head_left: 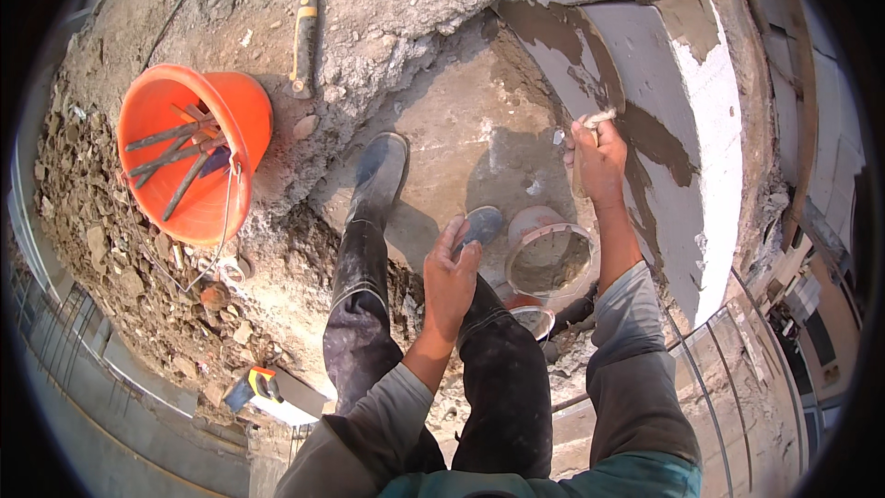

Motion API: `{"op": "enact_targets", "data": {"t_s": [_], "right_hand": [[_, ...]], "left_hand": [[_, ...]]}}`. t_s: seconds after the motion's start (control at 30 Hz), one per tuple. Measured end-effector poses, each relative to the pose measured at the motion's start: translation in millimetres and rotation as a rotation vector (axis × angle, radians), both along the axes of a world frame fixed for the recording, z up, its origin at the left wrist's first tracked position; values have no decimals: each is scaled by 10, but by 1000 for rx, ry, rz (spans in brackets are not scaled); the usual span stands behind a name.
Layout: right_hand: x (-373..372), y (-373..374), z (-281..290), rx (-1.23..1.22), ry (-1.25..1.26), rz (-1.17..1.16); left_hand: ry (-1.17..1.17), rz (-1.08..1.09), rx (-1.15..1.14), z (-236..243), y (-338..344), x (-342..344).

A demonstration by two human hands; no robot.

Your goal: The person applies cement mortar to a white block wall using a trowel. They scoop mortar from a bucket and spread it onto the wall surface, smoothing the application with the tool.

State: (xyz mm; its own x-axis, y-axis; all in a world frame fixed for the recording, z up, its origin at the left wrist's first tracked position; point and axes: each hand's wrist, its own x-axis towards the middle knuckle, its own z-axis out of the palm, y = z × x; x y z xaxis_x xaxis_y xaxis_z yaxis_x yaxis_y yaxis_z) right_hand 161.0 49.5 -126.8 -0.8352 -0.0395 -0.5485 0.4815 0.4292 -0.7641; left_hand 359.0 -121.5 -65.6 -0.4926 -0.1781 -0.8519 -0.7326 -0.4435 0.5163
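Note:
My right hand [599,161] is closed around the pale handle of a tool [601,117], close to a grey block wall [650,65]. The tool's working end cannot be made out. Dark wet mortar [662,143] is smeared in patches over the blocks around that hand. Over my legs hangs my left hand [449,277], its fingers loosely stretched and nothing seen in them. Between my right forearm and my boot stands a whitish bucket [513,269] with grey mortar [550,263] inside.
An orange bucket [253,111] lies tilted at the left, holding several long-handled tools [175,152]. A long tool with a red and yellow handle [306,37] rests on the rough ground above it. Lower left is a handsaw [267,385] amid rubble. Thin metal bars [724,387] curve at the lower right.

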Motion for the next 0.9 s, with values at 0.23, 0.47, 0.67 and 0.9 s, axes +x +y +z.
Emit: {"op": "enact_targets", "data": {"t_s": [0.23, 0.47, 0.67, 0.9], "right_hand": [[267, 429, -852, 305, 115, 332], [270, 438, -977, 331, 175, 125], [536, 942, -786, 344, 132, 225], [539, 758, -51, 126, -82, 9]], "left_hand": [[-16, -44, 19, -17, 99, 76], [-16, 28, -106, -39, 120, 146], [9, -3, -82, -61, 219, 193], [0, 7, -89, -41, 240, 210]]}}
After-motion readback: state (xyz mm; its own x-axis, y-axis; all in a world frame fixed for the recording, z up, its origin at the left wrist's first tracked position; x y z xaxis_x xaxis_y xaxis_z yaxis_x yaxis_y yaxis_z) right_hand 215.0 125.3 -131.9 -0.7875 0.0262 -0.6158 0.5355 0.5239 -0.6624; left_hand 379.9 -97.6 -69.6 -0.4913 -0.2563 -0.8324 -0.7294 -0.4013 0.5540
